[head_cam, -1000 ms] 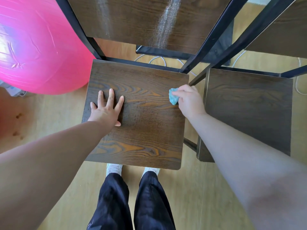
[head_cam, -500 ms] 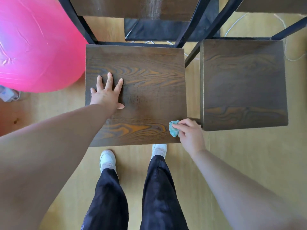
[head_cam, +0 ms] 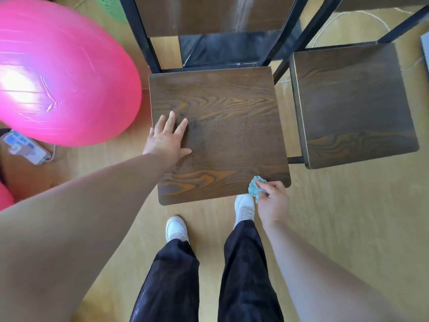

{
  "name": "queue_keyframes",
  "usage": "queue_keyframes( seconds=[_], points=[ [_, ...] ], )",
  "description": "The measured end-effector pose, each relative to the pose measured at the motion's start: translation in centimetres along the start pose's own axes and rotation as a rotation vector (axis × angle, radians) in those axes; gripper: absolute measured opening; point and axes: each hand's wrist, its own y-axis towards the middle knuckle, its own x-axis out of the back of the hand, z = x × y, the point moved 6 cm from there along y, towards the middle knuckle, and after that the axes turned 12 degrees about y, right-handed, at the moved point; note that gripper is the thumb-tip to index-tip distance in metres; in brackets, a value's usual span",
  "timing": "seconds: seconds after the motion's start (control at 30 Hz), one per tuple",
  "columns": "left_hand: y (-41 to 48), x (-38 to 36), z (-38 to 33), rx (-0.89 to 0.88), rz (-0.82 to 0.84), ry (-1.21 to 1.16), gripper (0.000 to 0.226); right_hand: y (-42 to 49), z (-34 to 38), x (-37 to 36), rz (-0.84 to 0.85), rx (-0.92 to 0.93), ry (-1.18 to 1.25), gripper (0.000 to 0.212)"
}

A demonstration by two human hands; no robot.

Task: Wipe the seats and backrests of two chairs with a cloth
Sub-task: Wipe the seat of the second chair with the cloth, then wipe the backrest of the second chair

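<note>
Two chairs side by side: left seat (head_cam: pixel 222 126), right seat (head_cam: pixel 352 103). One teal cloth (head_cam: pixel 255 187), bunched in the gripping right hand (head_cam: pixel 272 202), has slid down the left seat's right edge to its front corner. Left hand (head_cam: pixel 166 138) stays flat there, fingers spread.

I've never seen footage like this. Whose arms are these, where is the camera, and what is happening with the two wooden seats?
There is no machine here. These are a person's two bare arms, filmed by a wide-angle camera worn on their head and looking down. That is why their dark trousers and white shoes show below. The left hand lies flat, fingers spread, on the left chair seat. The right hand grips a small crumpled teal cloth at that seat's front right corner. The right chair seat stands beside it with neither hand on it. A big pink ball sits to the left, on the wooden floor.
</note>
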Motion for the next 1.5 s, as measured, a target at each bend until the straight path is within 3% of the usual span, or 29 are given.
queue_keyframes(
  seconds=[0.17,0.37,0.5,0.8,1.2,1.3,1.5],
  points=[
    [-1.4,1.2,1.9,-0.001,-0.012,0.006,0.082,-2.8,2.4,-3.9,0.111,-0.135,0.062,0.038],
    [-1.5,1.6,3.6,0.012,0.002,0.023,0.083,-2.3,7.2,-8.1,0.324,-0.117,0.043,0.040],
    [-1.2,2.7,4.9,0.073,0.002,-0.018,0.083,1.5,13.4,-7.8,0.357,0.024,0.092,0.039],
    [1.6,8.1,5.0,0.167,-0.059,-0.104,0.081,9.7,31.0,-2.7,0.317,0.545,0.163,0.036],
    [2.8,10.4,5.3,0.209,-0.050,-0.129,0.079,8.5,50.9,0.9,0.184,1.263,0.260,0.036],
    [2.8,9.4,5.0,0.190,0.006,-0.117,0.077,8.5,54.0,0.2,0.158,1.323,0.269,0.036],
    [2.4,8.3,4.3,0.094,0.074,-0.058,0.076,8.4,56.5,-4.6,0.225,1.160,0.080,0.033]
  ],
)
